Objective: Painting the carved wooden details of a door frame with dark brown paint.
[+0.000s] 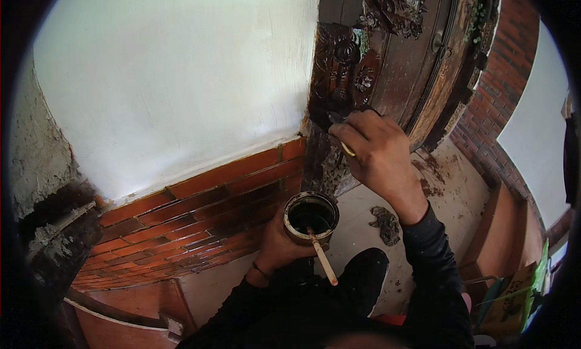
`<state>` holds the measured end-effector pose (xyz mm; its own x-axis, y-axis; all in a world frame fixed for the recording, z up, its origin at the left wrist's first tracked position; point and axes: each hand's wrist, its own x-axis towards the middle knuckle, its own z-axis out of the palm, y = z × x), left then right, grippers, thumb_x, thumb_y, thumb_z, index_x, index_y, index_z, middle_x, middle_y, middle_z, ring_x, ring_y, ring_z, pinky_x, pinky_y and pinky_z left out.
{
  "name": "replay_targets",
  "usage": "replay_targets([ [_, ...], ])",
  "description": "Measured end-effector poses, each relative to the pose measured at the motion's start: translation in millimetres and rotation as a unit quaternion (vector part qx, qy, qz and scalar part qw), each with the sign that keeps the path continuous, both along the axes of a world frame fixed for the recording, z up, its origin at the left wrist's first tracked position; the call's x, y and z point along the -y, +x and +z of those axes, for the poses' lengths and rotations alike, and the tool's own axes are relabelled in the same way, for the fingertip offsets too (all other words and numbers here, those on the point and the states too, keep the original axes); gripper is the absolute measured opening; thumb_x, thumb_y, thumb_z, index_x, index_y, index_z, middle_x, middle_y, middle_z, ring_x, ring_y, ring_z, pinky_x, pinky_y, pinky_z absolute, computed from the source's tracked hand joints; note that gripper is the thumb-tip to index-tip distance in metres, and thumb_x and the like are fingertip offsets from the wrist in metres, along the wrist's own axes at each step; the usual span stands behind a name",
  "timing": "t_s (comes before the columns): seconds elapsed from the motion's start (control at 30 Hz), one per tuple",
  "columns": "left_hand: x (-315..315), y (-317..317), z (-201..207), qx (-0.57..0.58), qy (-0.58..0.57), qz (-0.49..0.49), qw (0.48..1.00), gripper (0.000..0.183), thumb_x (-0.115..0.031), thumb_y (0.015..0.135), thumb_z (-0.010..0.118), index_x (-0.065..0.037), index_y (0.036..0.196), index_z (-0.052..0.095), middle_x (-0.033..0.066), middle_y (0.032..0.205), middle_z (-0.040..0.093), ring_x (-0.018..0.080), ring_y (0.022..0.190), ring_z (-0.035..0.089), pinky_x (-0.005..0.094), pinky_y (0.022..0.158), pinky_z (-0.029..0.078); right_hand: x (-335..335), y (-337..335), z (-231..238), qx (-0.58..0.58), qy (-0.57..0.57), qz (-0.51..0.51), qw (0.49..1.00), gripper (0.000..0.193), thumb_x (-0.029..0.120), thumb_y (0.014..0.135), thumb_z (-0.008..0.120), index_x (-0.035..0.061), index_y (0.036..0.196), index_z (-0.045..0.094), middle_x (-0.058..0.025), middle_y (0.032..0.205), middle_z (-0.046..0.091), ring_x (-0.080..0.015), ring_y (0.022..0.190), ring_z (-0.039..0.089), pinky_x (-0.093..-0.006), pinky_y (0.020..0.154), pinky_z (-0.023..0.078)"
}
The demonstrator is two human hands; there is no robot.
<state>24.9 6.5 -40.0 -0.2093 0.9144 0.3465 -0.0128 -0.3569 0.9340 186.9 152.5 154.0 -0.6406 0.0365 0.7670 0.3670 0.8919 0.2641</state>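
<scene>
Head view: left hand (pixel 278 247) holds can (pixel 293 233) containing dark liquid (pixel 309 219), stick (pixel 324 262).

We are wearing black on both arms: our right sleeve (pixel 434 255) is wrinkling into folds and ending at the wrist, and our left sleeve (pixel 233 303) is ending just below a thin dark band (pixel 260 269) that is circling the wrist. We are showing a bare right hand (pixel 378 149) and left hand (pixel 279 243), and we are wearing dark trousers (pixel 369 273).
</scene>
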Motion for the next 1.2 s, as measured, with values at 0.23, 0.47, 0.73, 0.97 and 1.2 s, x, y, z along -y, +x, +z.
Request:
replay_targets([
  [0.23,-2,0,-1,0.014,-0.012,-0.005,1.000,0.115,-0.016,0.062,0.107,-0.003,0.158,0.046,0.0118,0.149,0.063,0.0233,0.137,0.062,0.0426,0.118,0.051,-8,2,-6,0.042,-0.016,0.031,0.998,0.043,0.000,0.070,0.075,0.0074,0.112,0.075,-0.0075,0.110,0.068,-0.0271,0.099,0.067,-0.0402,0.080,0.058],
  [0.47,-4,2,-1,0.003,-0.001,-0.002,1.000,0.113,-0.011,0.061,0.106,-0.002,0.157,0.046,0.0122,0.147,0.065,0.0237,0.135,0.063,0.0427,0.116,0.052,-30,18,18,-0.128,0.006,0.032,0.991,0.038,0.002,0.078,0.082,0.0143,0.114,0.078,-0.0083,0.105,0.070,-0.0292,0.092,0.073,-0.0397,0.072,0.061],
  [0.73,-10,3,12,0.056,0.000,-0.031,0.998,0.112,-0.010,0.059,0.106,-0.004,0.154,0.048,0.0126,0.145,0.066,0.0245,0.134,0.064,0.0437,0.116,0.053,-6,40,-27,-0.061,-0.003,0.012,0.998,0.037,0.000,0.075,0.084,0.0076,0.111,0.078,-0.0085,0.105,0.070,-0.0302,0.093,0.073,-0.0401,0.078,0.061],
  [0.97,-12,12,7,0.049,0.029,-0.006,0.998,0.114,-0.011,0.060,0.106,-0.003,0.156,0.045,0.0135,0.148,0.064,0.0254,0.135,0.064,0.0442,0.117,0.052,12,80,-65,-0.298,-0.263,0.066,0.915,0.019,-0.002,0.092,0.081,0.0023,0.110,0.077,-0.0112,0.100,0.075,-0.0234,0.092,0.073,-0.0335,0.081,0.057],
  [1.2,-22,26,-24,-0.140,0.035,0.001,0.989,0.117,-0.020,0.060,0.108,-0.003,0.157,0.045,0.0154,0.151,0.061,0.0271,0.138,0.061,0.0460,0.119,0.050,44,131,-72,-0.291,-0.455,0.163,0.826,0.009,-0.001,0.100,0.075,-0.0029,0.109,0.075,-0.0136,0.099,0.077,-0.0156,0.083,0.066,-0.0314,0.076,0.053],
])
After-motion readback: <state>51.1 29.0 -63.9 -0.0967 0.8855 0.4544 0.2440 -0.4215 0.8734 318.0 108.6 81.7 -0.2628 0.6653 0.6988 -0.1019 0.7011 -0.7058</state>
